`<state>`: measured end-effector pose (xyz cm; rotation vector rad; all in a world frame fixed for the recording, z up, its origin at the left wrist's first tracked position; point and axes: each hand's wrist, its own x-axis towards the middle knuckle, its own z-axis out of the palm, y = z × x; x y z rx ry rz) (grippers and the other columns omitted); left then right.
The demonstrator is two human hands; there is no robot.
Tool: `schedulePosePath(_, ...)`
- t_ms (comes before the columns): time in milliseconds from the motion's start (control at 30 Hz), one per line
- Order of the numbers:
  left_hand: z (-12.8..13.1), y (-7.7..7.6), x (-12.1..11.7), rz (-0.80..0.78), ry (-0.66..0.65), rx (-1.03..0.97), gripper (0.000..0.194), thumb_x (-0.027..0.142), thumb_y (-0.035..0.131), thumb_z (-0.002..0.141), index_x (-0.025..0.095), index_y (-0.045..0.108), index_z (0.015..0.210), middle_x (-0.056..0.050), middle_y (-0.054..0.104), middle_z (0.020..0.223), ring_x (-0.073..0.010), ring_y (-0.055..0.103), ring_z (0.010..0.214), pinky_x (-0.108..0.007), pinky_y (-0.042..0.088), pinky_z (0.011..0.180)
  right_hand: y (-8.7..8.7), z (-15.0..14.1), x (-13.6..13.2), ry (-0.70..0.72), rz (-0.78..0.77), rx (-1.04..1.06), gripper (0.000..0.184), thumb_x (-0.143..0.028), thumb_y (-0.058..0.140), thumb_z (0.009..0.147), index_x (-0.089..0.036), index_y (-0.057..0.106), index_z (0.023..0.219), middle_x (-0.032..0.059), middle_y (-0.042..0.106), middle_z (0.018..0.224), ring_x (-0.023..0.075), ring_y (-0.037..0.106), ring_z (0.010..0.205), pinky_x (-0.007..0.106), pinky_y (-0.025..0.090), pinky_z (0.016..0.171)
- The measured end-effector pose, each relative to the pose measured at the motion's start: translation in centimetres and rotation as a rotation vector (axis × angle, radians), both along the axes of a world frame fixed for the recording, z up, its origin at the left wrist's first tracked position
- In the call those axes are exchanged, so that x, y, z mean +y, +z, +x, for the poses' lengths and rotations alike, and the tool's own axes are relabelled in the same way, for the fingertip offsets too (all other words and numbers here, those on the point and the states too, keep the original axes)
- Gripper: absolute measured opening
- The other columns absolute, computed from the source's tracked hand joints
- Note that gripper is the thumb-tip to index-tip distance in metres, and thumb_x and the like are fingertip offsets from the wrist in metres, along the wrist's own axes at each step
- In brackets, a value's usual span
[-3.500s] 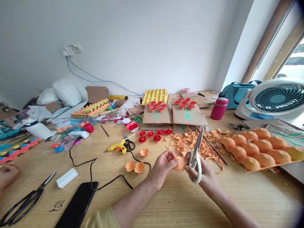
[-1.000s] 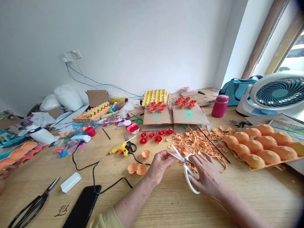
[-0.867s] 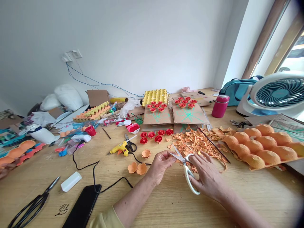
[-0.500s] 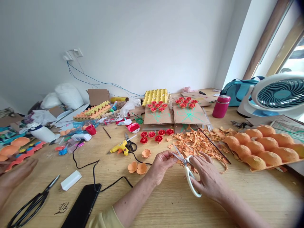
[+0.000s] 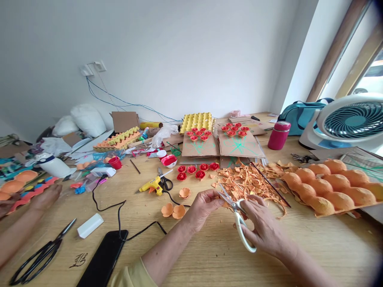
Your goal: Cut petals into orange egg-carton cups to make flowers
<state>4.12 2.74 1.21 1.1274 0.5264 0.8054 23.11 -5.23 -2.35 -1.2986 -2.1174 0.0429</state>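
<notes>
My right hand (image 5: 259, 223) is closed round the white handles of a pair of scissors (image 5: 244, 239). Their blades are apart and point up and left, at the fingertips of my left hand (image 5: 205, 207). Between those pinched fingers is a small orange piece of egg carton, mostly hidden. Just beyond both hands spreads a pile of orange carton scraps (image 5: 247, 177). To the left of my left hand lie cut orange carton cups shaped like petals (image 5: 178, 211), with another petal cup (image 5: 184, 193) behind them.
Red paper roses (image 5: 200, 174) and a yellow glue gun (image 5: 151, 185) lie ahead. An orange egg tray (image 5: 338, 183) sits right, near a fan (image 5: 353, 119). On the left are a phone (image 5: 103, 259), black scissors (image 5: 44, 255) and a co-worker's hand (image 5: 48, 197) at a painted tray (image 5: 32, 193).
My scissors have shifted very slightly right and down, still open at my left fingertips. The co-worker's hand at the left has moved up and right, against the painted tray.
</notes>
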Motion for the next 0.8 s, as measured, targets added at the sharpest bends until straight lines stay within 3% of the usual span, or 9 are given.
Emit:
schedulePosePath(200,-0.4,0.6,0.3,0.091,-0.042,0.046,0.019,0.029,0.079,0.073,0.016,0.076,0.087,-0.004,0.073,0.085,-0.0155,0.063,0.083,-0.027,0.044,0.084,0.1,0.0,-0.3,0.012,-0.003,0.010,0.018,-0.029,0.056,0.091,-0.023,0.042,0.081,-0.0030,0.050,0.073,0.0158,0.050,0.064,0.045,0.036,0.091)
schedulePosePath(567,-1.2,1.1,1.3,0.391,-0.032,0.215,0.017,0.031,0.072,0.078,0.015,0.074,0.083,-0.004,0.062,0.079,-0.0155,0.055,0.076,-0.028,0.042,0.073,0.5,-0.2,-0.6,0.023,-0.032,-0.002,0.018,-0.030,0.052,0.094,-0.022,0.041,0.081,-0.0028,0.051,0.071,0.0159,0.051,0.064,0.043,0.037,0.085)
schedulePosePath(800,-1.5,1.4,1.6,0.479,0.027,0.360,0.013,0.026,0.073,0.074,0.015,0.074,0.080,-0.002,0.057,0.074,-0.0141,0.049,0.070,-0.027,0.038,0.065,0.3,-0.3,-0.5,0.018,-0.032,-0.048,0.020,-0.027,0.049,0.096,-0.023,0.040,0.079,-0.0028,0.053,0.069,0.0167,0.049,0.064,0.038,0.039,0.080)
